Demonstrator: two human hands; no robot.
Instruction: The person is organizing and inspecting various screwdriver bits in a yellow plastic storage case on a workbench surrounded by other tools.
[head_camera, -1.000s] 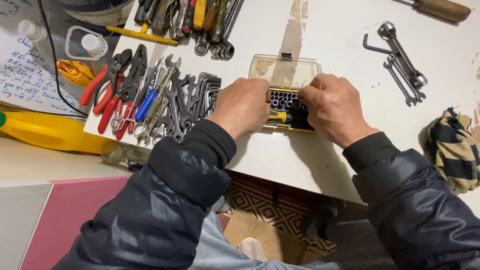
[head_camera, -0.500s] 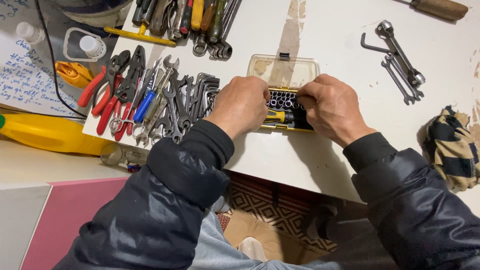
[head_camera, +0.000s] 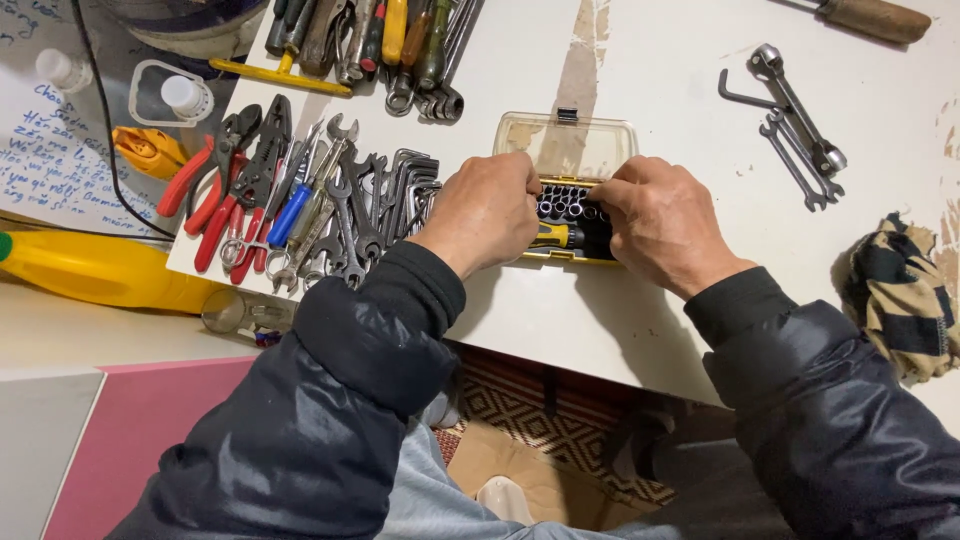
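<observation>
A small yellow bit-and-socket case (head_camera: 566, 222) lies open on the white table (head_camera: 640, 70), its clear lid (head_camera: 566, 146) folded back. Inside I see a row of sockets and a yellow-handled driver. My left hand (head_camera: 486, 212) grips the case's left end, fingers curled over the edge. My right hand (head_camera: 662, 222) holds the right end, fingertips reaching onto the socket row. Whether a finger pinches a single socket is hidden.
Left of the case lie several wrenches and hex keys (head_camera: 375, 205) and red-handled pliers (head_camera: 215, 185). Screwdrivers (head_camera: 395, 35) sit at the top, loose wrenches (head_camera: 800, 140) at the right, a striped rag (head_camera: 900, 295) at the table's right edge, a yellow bottle (head_camera: 100, 270) at the left.
Both hands stay on the case. My right fingertips have shifted slightly over the socket row.
</observation>
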